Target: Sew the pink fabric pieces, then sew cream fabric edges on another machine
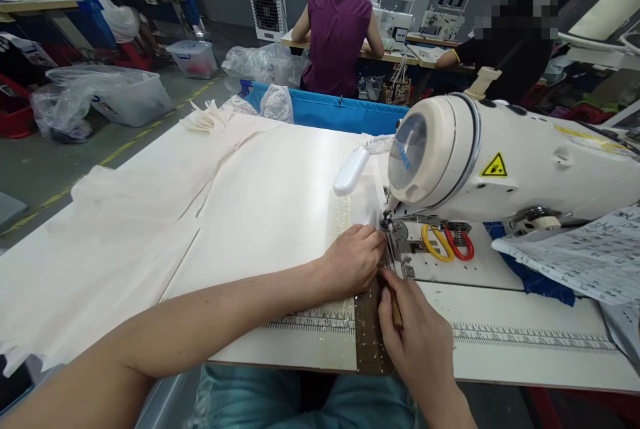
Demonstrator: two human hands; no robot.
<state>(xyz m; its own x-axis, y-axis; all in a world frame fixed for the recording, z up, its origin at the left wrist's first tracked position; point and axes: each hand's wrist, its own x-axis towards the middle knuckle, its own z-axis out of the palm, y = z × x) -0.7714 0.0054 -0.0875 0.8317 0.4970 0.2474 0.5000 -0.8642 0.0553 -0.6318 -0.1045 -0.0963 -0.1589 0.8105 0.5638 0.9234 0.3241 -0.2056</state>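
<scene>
My left hand (354, 259) is at the needle area of a white sewing machine (440, 149), its fingers bent and pressed together. What they pinch, if anything, is hidden; a pale strip of fabric (370, 206) lies just beyond them. Close below, my right hand (419, 329) grips a slim tool with a wooden handle (397, 312); its tip is hard to make out beside the presser foot (386, 221). Brown tape (369, 342) covers the table edge between my hands. Yellow and red scissors handles (439, 244) show right of the needle.
Cream fabric pieces (115, 236) spread over the left of the white table (270, 182). A white rounded object (351, 171) rests behind my left hand. Written paper sheets (590, 252) lie at right. Past a blue cloth bin (345, 110), a person in purple (340, 36) sits.
</scene>
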